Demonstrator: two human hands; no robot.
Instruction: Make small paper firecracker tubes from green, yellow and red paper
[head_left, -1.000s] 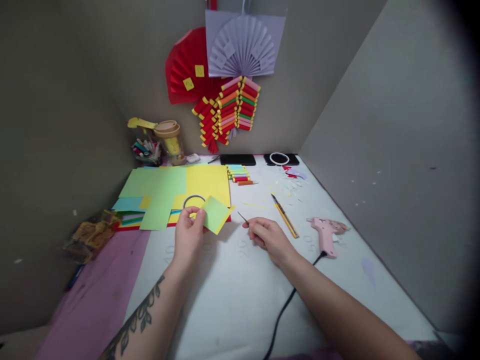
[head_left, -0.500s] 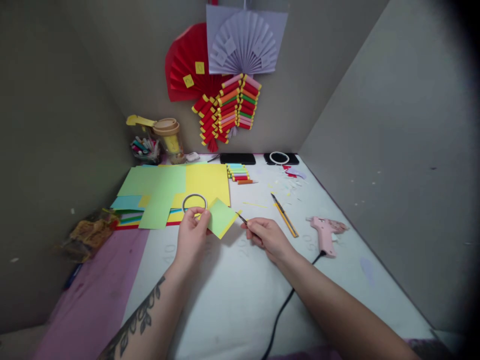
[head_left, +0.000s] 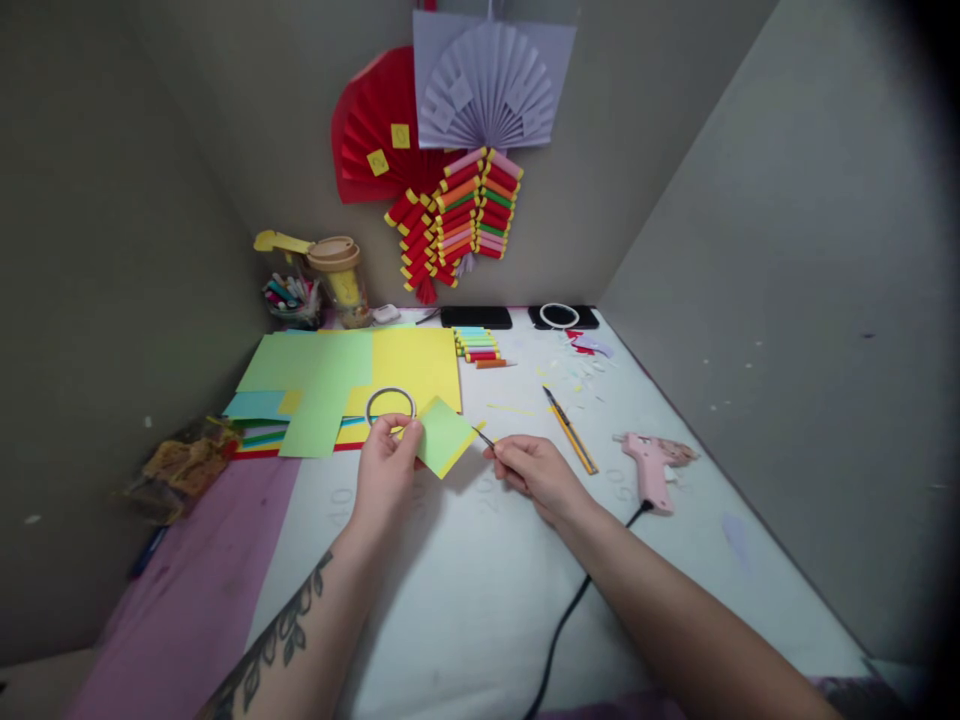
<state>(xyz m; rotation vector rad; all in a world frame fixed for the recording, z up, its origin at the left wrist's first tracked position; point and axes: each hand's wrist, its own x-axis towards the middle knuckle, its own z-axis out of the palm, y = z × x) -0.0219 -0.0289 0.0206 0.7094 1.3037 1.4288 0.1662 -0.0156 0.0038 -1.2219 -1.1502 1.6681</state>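
My left hand (head_left: 388, 465) is closed, pinching a light green paper square (head_left: 444, 435) by its left corner, above the table. A narrow yellow paper strip (head_left: 460, 452) runs along the square's lower right edge and sticks out past the right corner. Right above the left fingers is a thin tape roll (head_left: 369, 405); whether the hand also grips it, I cannot tell. My right hand (head_left: 534, 472) is closed around a thin dark tool that looks like tweezers (head_left: 485, 440). Its tip is at the strip's protruding end. Most of the tool is hidden inside the fingers.
Coloured paper sheets (head_left: 322, 365) lie at back left, beside small paper rolls (head_left: 477, 345). A yellow cutter (head_left: 571, 430) and a pink glue gun (head_left: 651, 472) with a black cable (head_left: 564, 615) are to the right. Paper firecrackers (head_left: 480, 205) hang on the back wall.
Almost nothing has changed. Both hands keep their hold at the paper square, and the view has shifted very slightly.
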